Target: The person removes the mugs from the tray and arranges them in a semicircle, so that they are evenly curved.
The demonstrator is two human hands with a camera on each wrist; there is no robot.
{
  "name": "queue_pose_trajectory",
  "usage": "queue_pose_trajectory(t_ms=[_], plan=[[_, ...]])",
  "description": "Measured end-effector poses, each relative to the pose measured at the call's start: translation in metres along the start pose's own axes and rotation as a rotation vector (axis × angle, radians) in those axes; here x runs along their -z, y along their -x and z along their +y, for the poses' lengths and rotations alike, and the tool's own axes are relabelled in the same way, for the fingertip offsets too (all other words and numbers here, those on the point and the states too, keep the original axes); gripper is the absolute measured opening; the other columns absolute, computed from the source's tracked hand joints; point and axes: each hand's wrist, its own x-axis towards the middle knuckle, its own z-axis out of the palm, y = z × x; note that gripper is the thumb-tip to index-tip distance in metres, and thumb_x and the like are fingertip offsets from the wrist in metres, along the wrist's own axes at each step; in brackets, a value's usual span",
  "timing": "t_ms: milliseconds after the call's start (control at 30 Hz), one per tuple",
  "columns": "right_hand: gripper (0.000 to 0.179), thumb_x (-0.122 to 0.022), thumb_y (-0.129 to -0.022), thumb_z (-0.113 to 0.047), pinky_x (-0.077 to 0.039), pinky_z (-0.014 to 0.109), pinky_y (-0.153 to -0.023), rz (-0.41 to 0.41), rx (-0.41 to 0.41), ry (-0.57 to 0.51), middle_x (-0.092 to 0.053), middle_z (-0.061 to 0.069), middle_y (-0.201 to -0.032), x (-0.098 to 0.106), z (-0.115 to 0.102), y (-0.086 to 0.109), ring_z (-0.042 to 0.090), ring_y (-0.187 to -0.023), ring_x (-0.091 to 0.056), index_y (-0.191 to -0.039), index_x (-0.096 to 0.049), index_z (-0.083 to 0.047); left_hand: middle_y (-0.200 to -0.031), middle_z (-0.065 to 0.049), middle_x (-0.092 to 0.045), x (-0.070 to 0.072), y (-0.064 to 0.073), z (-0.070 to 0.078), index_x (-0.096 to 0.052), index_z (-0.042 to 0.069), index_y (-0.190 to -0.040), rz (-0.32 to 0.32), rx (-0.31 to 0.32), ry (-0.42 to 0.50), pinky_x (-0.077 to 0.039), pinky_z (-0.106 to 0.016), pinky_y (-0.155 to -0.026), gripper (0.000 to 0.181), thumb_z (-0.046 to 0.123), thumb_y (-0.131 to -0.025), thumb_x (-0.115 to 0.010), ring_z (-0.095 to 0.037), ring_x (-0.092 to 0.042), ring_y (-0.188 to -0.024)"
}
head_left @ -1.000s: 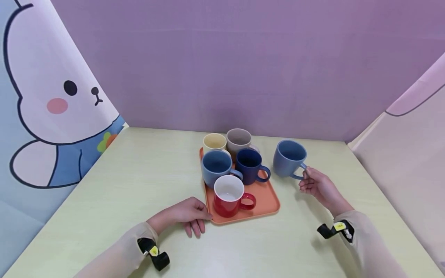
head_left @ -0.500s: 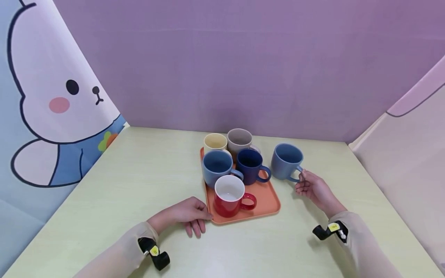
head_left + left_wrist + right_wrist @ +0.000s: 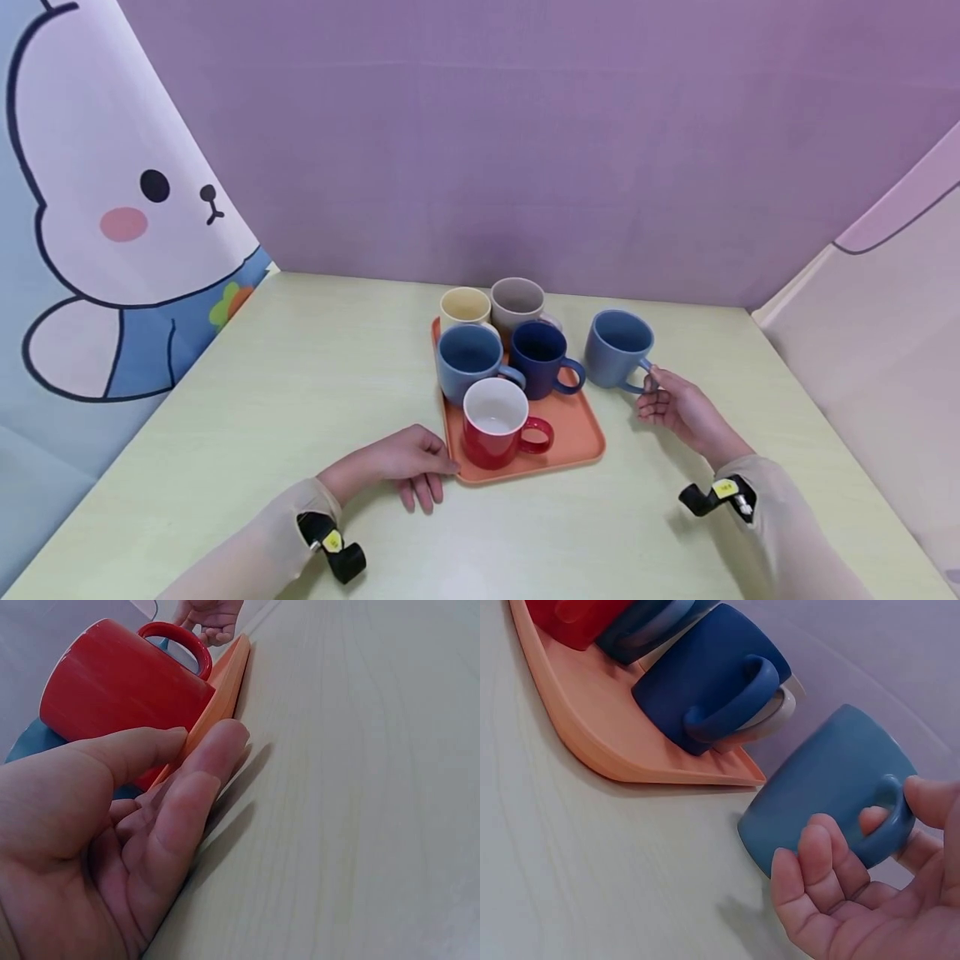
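My right hand (image 3: 681, 410) pinches the handle of a light blue mug (image 3: 611, 362) between thumb and index finger, right of the tray. In the right wrist view the index finger passes through the handle (image 3: 889, 825), and the other fingers are curled beside the mug's wall. Whether the mug's base touches the table is hard to tell. My left hand (image 3: 405, 462) pinches the near left corner of an orange tray (image 3: 576, 433), thumb on the rim. Close by on the tray stands a red mug (image 3: 487, 442) with a white inside, its handle pointing right.
Behind the red mug on the tray stand another blue mug (image 3: 453, 379), a dark blue mug (image 3: 534, 371), a cream mug (image 3: 457, 317) and a grey mug (image 3: 510, 312). The pale table (image 3: 337, 367) ends at a purple backdrop (image 3: 480, 167).
My right hand moved the light blue mug slightly left and nearer in the first half second, then held it about still. My left hand and the tray kept their place.
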Motion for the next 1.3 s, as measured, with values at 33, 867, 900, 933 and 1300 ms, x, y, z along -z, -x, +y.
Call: queue_pose_trajectory(t_ms=[33, 867, 900, 933, 1300], plan=[[0.035, -0.034, -0.111, -0.024, -0.058, 0.028, -0.074, -0.004, 0.0, -0.003, -0.068, 0.004, -0.082, 0.0, 0.0, 0.0, 0.014, -0.076, -0.067, -0.091, -0.058, -0.01, -0.072, -0.013, -0.071, 0.0, 0.0, 0.0, -0.064, 0.001, -0.086, 0.001, -0.001, 0.0, -0.055, -0.03, -0.044, 0.027, 0.025, -0.098, -0.065, -0.023, -0.07, -0.056], [0.013, -0.04, -0.109, -0.017, -0.059, 0.029, -0.077, 0.091, 0.101, 0.061, -0.069, 0.007, -0.09, 0.001, -0.01, 0.019, 0.018, -0.079, -0.068, -0.115, -0.046, -0.007, -0.071, -0.013, -0.071, 0.0, 0.0, 0.0, -0.064, 0.002, -0.087, 0.0, -0.003, 0.001, -0.055, -0.03, -0.044, 0.025, 0.024, -0.098, -0.064, -0.021, -0.069, -0.054], [0.013, -0.04, -0.109, -0.017, -0.059, 0.029, -0.077, 0.091, 0.107, 0.06, -0.069, 0.007, -0.09, 0.001, -0.012, 0.02, 0.018, -0.079, -0.068, -0.115, -0.047, -0.007, -0.071, -0.013, -0.071, 0.001, 0.0, 0.0, -0.064, 0.002, -0.087, 0.0, -0.001, 0.0, -0.055, -0.03, -0.044, 0.025, 0.024, -0.098, -0.064, -0.021, -0.069, -0.054], [0.013, -0.04, -0.109, -0.016, -0.059, 0.029, -0.077, 0.087, 0.114, 0.057, -0.069, 0.007, -0.091, 0.0, -0.013, 0.021, 0.018, -0.079, -0.068, -0.115, -0.048, -0.007, -0.071, -0.013, -0.071, 0.0, 0.0, 0.0, -0.064, 0.002, -0.088, 0.0, 0.0, 0.0, -0.055, -0.03, -0.044, 0.025, 0.024, -0.098, -0.064, -0.021, -0.069, -0.055], [0.017, -0.036, -0.109, -0.012, -0.059, 0.028, -0.079, -0.024, 0.184, 0.045, -0.07, 0.006, -0.093, -0.009, -0.021, 0.022, 0.017, -0.08, -0.069, -0.116, -0.05, -0.006, -0.071, -0.013, -0.071, 0.0, 0.0, 0.0, -0.065, 0.001, -0.088, 0.0, 0.0, 0.003, -0.055, -0.029, -0.044, 0.025, 0.025, -0.098, -0.064, -0.021, -0.07, -0.055]])
